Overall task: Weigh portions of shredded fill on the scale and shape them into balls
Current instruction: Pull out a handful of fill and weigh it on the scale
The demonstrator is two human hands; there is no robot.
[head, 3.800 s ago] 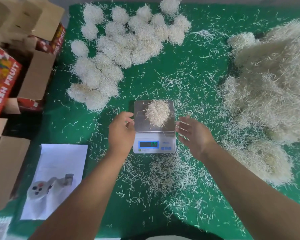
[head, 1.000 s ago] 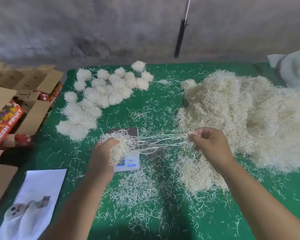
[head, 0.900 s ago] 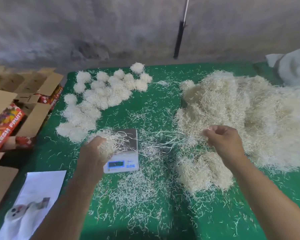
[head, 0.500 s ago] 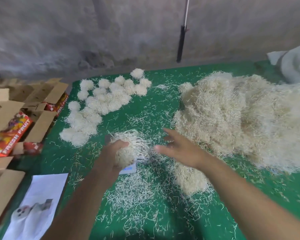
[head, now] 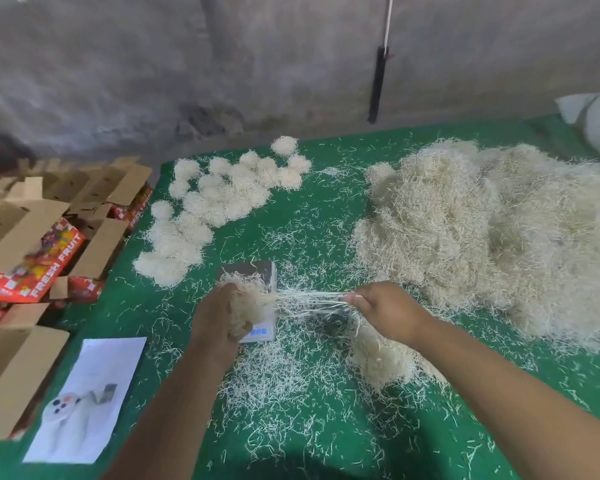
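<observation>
Item: my left hand (head: 215,317), fingers curled round a pale, fluffy clump of shredded fill (head: 248,299), held above the small grey digital scale (head: 261,271). The clump hides most of the pan and the blue display.

Item: my right hand (head: 387,311), fingers pinched together on a bundle of long pale strands (head: 309,296) drawn taut sideways out of the clump.

Item: green cloth-covered surface (head: 302,223), littered with loose shreds, thickest just in front of the scale.

Item: large heap of cream shredded fill (head: 482,233), on the right of the surface, with a smaller mound (head: 381,358) near my right forearm.

Item: cluster of round finished balls of fill (head: 219,202), far left of the surface, touching one another, well apart from the heap.

Item: open brown cardboard cartons (head: 32,216) with red "FRESH FRUIT" printing, beside the left edge.

Item: white paper sheet (head: 90,393) with a printed picture, lying flat at the near left.

Item: grey concrete wall (head: 222,64) behind, with a dark rod (head: 376,84) hanging against it.
</observation>
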